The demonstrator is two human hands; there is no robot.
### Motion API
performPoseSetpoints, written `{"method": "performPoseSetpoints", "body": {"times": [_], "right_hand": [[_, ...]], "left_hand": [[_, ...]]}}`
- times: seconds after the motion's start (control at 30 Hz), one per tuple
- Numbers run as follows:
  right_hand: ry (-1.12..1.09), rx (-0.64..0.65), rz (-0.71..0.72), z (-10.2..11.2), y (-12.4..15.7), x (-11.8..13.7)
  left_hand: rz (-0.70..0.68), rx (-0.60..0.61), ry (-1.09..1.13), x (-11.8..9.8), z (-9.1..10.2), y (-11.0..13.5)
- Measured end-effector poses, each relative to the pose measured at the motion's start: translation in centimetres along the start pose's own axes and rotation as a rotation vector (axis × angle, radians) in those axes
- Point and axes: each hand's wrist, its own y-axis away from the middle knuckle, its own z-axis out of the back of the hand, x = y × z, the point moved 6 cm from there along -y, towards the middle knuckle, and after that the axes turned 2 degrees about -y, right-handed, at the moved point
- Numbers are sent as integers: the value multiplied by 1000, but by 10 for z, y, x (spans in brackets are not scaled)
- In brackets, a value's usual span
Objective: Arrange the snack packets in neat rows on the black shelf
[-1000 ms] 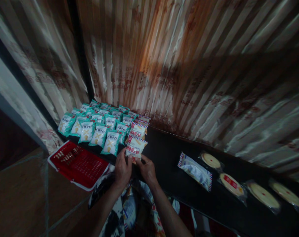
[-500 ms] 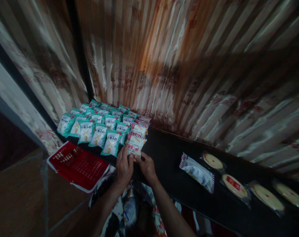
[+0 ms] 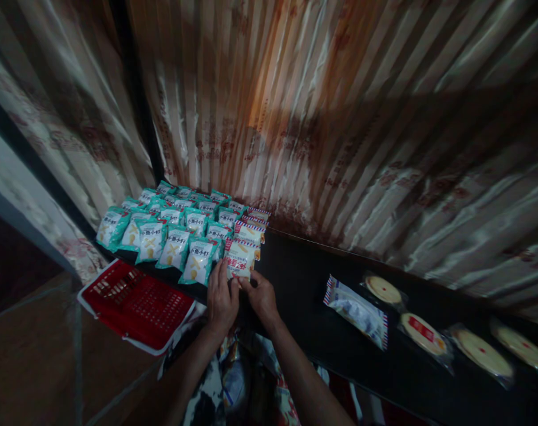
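Observation:
Both my left hand and my right hand are closed on the lower edge of a white and red snack bag, which stands at the front of a short row. Behind it are more bags of the same kind, with striped top edges. Directly left of that row, several green and white snack bags stand in close rows. The fingers of my left hand lie along the bag's left side, close to the nearest green bag. My thumbs are near each other at the bag's bottom edge.
All these bags stand on a long black table. To the right lie a blue and white packet and several round wrapped pastries. A red basket with a white rim sits below the left front edge. Striped curtains hang behind.
The view has shifted slightly. My hands stay at the front bag, which now sits a little more upright and closer to the green bags.

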Motion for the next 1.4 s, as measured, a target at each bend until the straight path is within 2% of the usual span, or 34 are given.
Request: {"method": "performPoseSetpoints", "body": {"times": [0.33, 0.63, 0.87, 1.03, 1.23, 1.4], "right_hand": [[63, -64, 2, -1, 1, -3], [60, -197, 80, 5, 1, -3], [-14, -119, 136, -4, -7, -12], [-39, -91, 105, -6, -6, -15], [-55, -133, 109, -7, -5, -11], [-108, -78, 116, -12, -4, -12]], "left_hand": [[-2, -4, -10, 9, -7, 2], [-55, -16, -25, 3, -8, 2], [-101, 0, -50, 4, -12, -1], [-78, -9, -49, 5, -13, -1], [-118, -33, -84, 4, -15, 1], [-165, -52, -130, 5, -16, 1]]}}
